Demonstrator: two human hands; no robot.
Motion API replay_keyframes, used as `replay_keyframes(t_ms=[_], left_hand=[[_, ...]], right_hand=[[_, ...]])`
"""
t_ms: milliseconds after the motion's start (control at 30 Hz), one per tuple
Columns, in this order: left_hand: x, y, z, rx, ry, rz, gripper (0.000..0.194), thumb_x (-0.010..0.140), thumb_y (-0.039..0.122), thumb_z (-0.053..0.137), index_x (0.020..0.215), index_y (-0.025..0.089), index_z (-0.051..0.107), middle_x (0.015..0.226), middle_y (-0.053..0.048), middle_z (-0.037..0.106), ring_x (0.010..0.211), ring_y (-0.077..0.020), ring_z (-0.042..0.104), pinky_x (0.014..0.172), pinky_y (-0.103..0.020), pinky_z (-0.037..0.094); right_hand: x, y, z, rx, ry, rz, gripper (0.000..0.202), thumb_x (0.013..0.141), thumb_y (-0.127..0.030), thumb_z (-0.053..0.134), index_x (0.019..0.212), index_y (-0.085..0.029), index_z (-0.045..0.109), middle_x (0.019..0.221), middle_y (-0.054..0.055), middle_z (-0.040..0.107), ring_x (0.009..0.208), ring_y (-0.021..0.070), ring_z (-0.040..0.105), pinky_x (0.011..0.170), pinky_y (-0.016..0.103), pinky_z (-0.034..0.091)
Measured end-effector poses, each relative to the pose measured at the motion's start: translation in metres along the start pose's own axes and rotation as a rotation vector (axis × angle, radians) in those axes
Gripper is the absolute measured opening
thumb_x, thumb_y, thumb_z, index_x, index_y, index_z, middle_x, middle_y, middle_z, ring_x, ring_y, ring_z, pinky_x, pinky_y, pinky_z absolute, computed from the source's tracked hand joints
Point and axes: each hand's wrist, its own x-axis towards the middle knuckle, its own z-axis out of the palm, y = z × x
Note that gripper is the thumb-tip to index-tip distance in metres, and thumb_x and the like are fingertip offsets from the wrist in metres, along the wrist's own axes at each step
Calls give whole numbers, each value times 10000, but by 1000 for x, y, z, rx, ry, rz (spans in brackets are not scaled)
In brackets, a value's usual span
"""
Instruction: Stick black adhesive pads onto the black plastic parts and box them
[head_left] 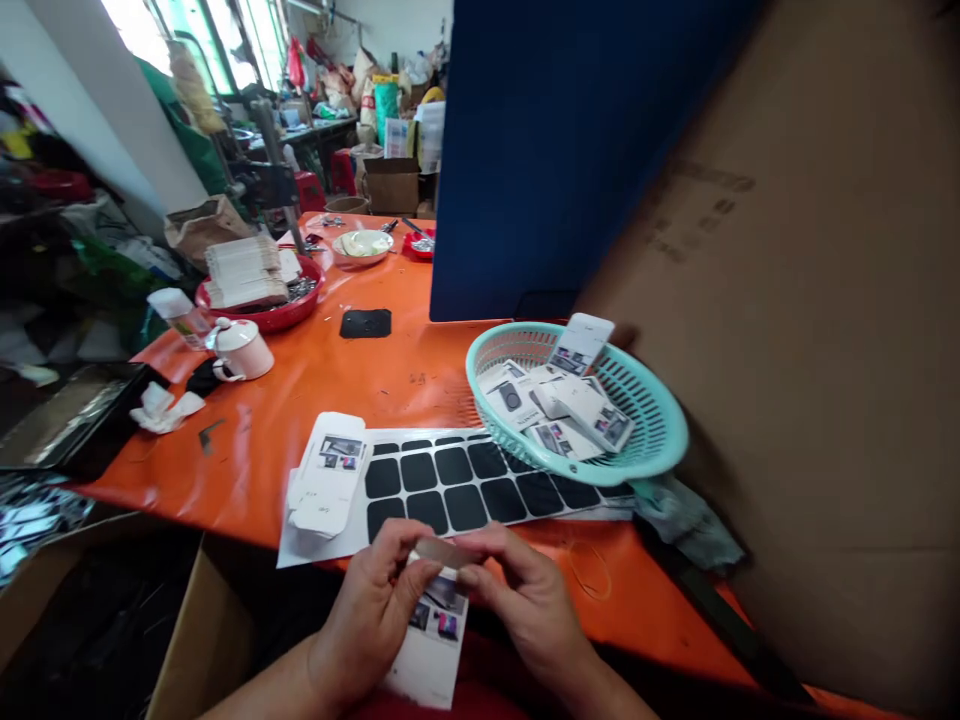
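Note:
My left hand grips a white printed card box at its upper end, thumb on the front. My right hand pinches the top edge of the same box, where a greyish flap shows between the fingertips of both hands. Just beyond my hands lies a sheet of black rounded squares on the orange table. A stack of similar white printed boxes rests at its left end. The turquoise basket stands over the sheet's right part and holds several printed boxes.
Across the orange table are a white lidded mug, a red basin with stacked card pieces, and a black pad. A large cardboard sheet and blue panel rise at right. A rubber band lies near the front edge.

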Motion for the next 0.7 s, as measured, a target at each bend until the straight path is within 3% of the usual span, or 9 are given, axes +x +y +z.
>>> replay_keyframes(t_ms=[67,133,267,400,467,600,700], left_hand=[[-1,-1,-2,69,6,40,197,956,375,522,943,189,586,779,-17,604,669,-119,551,610,-221,453],[-1,0,-4,154,20,100,208,948,358,535,862,176,587,814,-33,596,734,-131,554,665,-241,451],[6,15,-7,246,42,59,198,938,315,531,814,164,567,809,-28,564,737,-126,516,675,-253,416],[17,38,-7,86,-15,-154,172,894,333,571,853,166,575,731,11,541,647,-106,470,586,-229,382],[21,47,-7,-1,-43,-252,172,869,333,583,873,162,575,699,23,529,610,-100,450,542,-218,358],[23,47,-10,-40,-36,-341,182,835,318,599,768,152,563,668,24,512,595,-93,432,530,-218,339],[19,33,-16,-98,-24,-304,199,824,316,627,733,146,578,701,14,530,626,-93,457,580,-226,375]], right_hand=[[-1,1,-4,-111,-91,-177,159,892,-255,654,1013,-298,749,915,39,675,838,176,644,743,276,529],[-2,2,-6,-144,-134,-209,185,906,-239,632,1024,-318,751,905,35,673,825,169,651,727,262,531],[3,-2,-4,-102,-69,97,93,829,-345,739,877,-269,760,822,22,669,780,167,641,715,256,514],[14,-19,-1,216,-76,460,230,698,-402,836,786,-219,727,813,26,681,780,184,644,718,279,522],[17,-25,1,350,-66,566,265,646,-387,866,777,-212,714,799,22,686,766,182,642,714,280,524],[14,-23,3,296,-31,550,253,645,-399,865,720,-200,729,817,32,670,801,194,639,731,283,532],[7,-12,1,93,-21,394,212,736,-441,799,781,-236,775,850,46,667,820,198,639,747,284,541]])
